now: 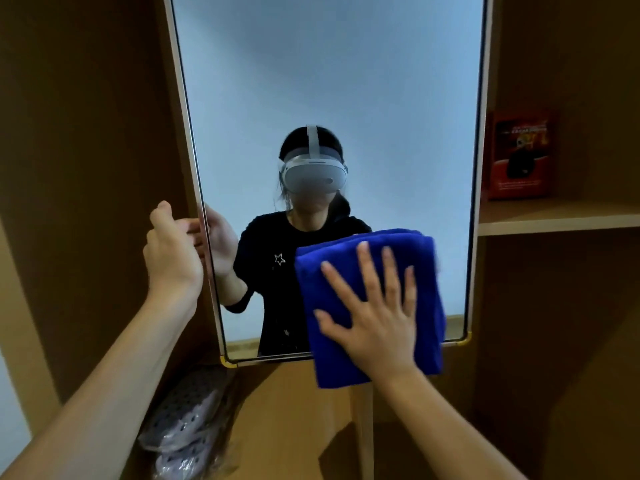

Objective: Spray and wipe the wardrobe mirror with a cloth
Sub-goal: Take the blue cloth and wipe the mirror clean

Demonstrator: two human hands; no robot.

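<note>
I press my flat, spread right hand (375, 317) on the folded blue microfibre cloth (370, 303) against the tall silver-framed wardrobe mirror (329, 81); my left hand (173, 251) grips its edge.

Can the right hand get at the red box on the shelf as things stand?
Probably yes. The right hand lies flat on the blue cloth against the mirror; the red box stands on the open shelf up to its right, nothing between. It would have to leave the cloth.

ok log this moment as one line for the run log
step: wiping | right hand flat, pressing blue cloth on mirror lower right | left hand grips mirror's left edge | spray bottle: not in view
</note>
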